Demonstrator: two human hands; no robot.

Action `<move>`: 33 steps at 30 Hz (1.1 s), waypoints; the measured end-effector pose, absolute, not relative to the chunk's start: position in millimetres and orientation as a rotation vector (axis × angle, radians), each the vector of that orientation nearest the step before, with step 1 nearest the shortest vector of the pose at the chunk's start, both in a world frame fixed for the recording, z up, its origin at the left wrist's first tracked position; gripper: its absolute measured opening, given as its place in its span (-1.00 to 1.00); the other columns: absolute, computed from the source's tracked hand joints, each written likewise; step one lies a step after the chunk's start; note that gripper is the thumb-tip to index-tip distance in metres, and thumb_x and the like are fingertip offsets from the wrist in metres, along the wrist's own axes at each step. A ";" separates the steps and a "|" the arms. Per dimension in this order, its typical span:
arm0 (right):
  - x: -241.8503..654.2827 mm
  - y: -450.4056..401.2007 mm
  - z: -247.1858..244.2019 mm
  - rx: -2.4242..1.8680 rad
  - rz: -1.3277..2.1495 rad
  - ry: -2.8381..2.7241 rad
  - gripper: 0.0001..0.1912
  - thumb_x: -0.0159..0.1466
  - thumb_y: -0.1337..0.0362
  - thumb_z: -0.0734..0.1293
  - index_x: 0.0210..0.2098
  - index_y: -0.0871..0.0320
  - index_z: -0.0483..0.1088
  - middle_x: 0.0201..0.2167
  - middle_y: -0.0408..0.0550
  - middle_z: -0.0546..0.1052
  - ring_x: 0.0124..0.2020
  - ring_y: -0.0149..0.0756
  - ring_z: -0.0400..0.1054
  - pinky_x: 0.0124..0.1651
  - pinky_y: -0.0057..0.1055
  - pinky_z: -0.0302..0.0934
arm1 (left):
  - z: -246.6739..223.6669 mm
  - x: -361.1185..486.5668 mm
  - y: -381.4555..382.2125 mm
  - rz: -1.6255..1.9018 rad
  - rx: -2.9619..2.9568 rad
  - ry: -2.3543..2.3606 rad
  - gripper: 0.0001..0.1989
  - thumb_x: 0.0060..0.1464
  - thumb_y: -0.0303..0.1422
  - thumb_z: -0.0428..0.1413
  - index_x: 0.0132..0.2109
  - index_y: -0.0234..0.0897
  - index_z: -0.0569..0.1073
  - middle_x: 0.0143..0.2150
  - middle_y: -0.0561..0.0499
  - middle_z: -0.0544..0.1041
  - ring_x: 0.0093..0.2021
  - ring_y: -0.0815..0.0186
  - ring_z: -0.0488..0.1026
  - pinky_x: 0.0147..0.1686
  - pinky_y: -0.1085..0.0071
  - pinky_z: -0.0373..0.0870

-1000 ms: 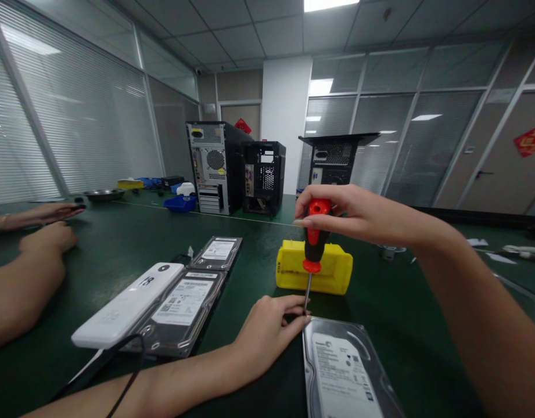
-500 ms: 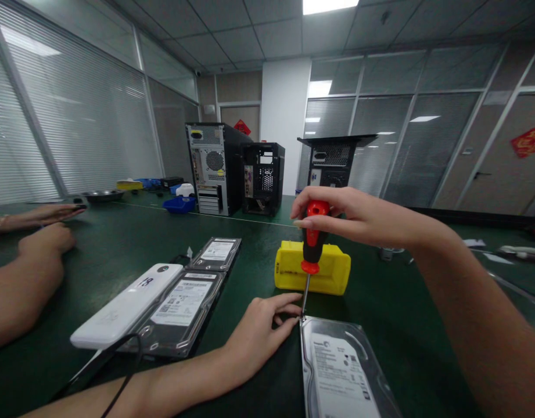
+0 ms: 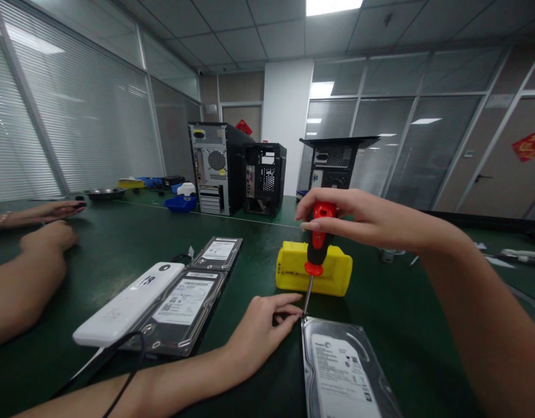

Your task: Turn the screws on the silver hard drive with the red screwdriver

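Note:
My right hand (image 3: 337, 215) is closed around the red and black handle of a screwdriver (image 3: 318, 247). The screwdriver leans slightly, its tip down at the far left corner of a hard drive (image 3: 341, 366) that lies label up. Beside that tip, the fingertips of my left hand (image 3: 267, 319) are drawn together at the drive's corner. Whatever they pinch is too small to make out. Just behind the drive is a yellow plastic bin (image 3: 288, 267), partly hidden by the screwdriver.
Left of my hands lie a hard drive (image 3: 184, 307), another drive (image 3: 218, 251) and a white power bank (image 3: 128, 302) with a black cable. Computer cases (image 3: 215, 174) stand behind, with a blue bin (image 3: 180, 203). Another person's hands (image 3: 51, 235) are at far left.
The screwdriver's handle and my right hand have shifted slightly right, while the tip stays at the drive's corner. My left hand holds its place there.

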State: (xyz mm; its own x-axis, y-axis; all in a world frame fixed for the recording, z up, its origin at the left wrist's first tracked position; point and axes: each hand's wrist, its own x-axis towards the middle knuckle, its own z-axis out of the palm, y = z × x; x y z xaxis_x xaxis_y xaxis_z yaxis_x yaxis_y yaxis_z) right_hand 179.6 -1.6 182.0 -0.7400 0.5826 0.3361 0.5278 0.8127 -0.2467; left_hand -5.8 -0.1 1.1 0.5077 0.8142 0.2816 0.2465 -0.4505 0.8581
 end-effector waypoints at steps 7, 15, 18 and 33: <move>181.9 -0.7 183.5 -0.857 0.240 -2.591 -0.72 0.32 0.11 0.21 -0.10 0.15 0.34 -0.18 -0.07 0.44 -0.19 -0.34 0.36 -0.15 -0.41 0.26 | 3.1 -6.2 -0.3 0.904 1.928 0.905 -0.68 0.10 -0.47 0.10 0.02 -0.38 0.49 -0.19 -0.02 0.63 -0.19 0.23 0.57 -0.18 0.42 0.46; 181.7 -1.4 183.5 -0.843 0.209 -2.595 -0.73 0.32 0.11 0.22 -0.12 0.16 0.36 -0.21 -0.09 0.46 -0.22 -0.36 0.37 -0.16 -0.42 0.25 | 2.8 -4.7 1.3 0.893 1.870 0.907 -0.67 0.10 -0.45 0.11 0.02 -0.42 0.48 -0.20 -0.04 0.63 -0.20 0.24 0.56 -0.21 0.44 0.43; 181.5 -1.3 183.4 -0.843 0.222 -2.603 -0.73 0.32 0.12 0.22 -0.12 0.16 0.35 -0.21 -0.09 0.45 -0.22 -0.37 0.37 -0.16 -0.43 0.25 | 2.6 -4.8 1.8 0.878 1.862 0.908 -0.66 0.10 -0.44 0.12 0.03 -0.42 0.47 -0.20 -0.04 0.63 -0.19 0.23 0.56 -0.23 0.43 0.42; 179.8 1.6 179.3 -0.852 0.356 -2.529 -0.80 0.31 0.22 0.21 -0.10 0.14 0.31 -0.19 -0.08 0.39 -0.21 -0.33 0.31 -0.19 -0.39 0.25 | 0.7 -4.6 2.4 0.837 1.873 0.889 -0.62 0.08 -0.45 0.10 0.08 -0.37 0.43 -0.14 -0.06 0.61 -0.16 0.21 0.54 -0.22 0.39 0.40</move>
State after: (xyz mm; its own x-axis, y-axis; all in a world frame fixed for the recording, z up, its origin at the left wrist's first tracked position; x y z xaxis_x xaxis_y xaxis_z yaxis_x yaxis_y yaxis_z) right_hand 179.8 1.6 179.3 -0.7106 0.6224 0.3282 0.5075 0.7764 -0.3736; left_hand -4.6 2.4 0.7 0.5176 0.8333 0.1945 0.2439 -0.3615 0.8999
